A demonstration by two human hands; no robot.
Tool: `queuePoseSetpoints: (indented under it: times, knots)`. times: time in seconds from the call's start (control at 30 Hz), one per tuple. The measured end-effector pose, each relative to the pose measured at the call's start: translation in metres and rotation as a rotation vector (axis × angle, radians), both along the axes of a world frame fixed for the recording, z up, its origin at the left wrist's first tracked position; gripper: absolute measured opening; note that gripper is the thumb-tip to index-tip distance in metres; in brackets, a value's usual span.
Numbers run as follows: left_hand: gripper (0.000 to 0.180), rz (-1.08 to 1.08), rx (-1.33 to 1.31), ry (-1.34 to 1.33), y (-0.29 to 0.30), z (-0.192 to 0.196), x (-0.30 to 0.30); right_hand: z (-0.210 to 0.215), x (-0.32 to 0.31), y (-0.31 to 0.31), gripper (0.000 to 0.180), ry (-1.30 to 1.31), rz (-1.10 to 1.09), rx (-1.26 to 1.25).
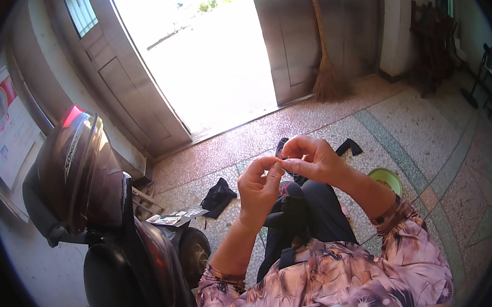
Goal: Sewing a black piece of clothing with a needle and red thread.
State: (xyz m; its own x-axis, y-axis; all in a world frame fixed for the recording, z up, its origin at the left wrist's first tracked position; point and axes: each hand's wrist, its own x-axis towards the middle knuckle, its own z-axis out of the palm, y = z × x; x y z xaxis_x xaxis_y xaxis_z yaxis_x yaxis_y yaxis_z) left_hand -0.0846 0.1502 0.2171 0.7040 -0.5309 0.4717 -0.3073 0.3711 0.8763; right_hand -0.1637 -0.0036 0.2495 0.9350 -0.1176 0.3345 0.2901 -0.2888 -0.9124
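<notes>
My left hand (pixel 258 188) and my right hand (pixel 316 161) meet fingertip to fingertip above my lap. Both are closed in a pinch, thumb against forefinger. Whatever lies between the fingertips is too small to make out. Below them, a dark cloth with thin red marks (pixel 286 199) rests on my black-trousered legs (pixel 327 208). Part of another dark piece shows just behind the fingers, mostly hidden by them.
At left stands a motor scooter (pixel 126 276) with a dark helmet (pixel 82 170) on it. Black cloth pieces (pixel 219 196) (pixel 348 146) lie on the speckled floor (pixel 323 122). A green bowl (pixel 386 179) sits right of my forearm. A broom (pixel 326 74) leans by the open door (pixel 123 76).
</notes>
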Motion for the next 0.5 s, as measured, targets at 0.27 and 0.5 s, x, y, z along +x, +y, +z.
queuePoseSetpoints:
  times: [0.27, 0.5]
  knots:
    - [0.012, -0.004, -0.022, 0.084, 0.005, 0.005, 0.001, -0.01, 0.008, 0.003, 0.015, -0.011, 0.018, 0.103]
    - [0.012, -0.071, -0.026, 0.194, 0.009, 0.009, 0.004, -0.004, 0.007, 0.007, 0.009, 0.004, 0.024, 0.199]
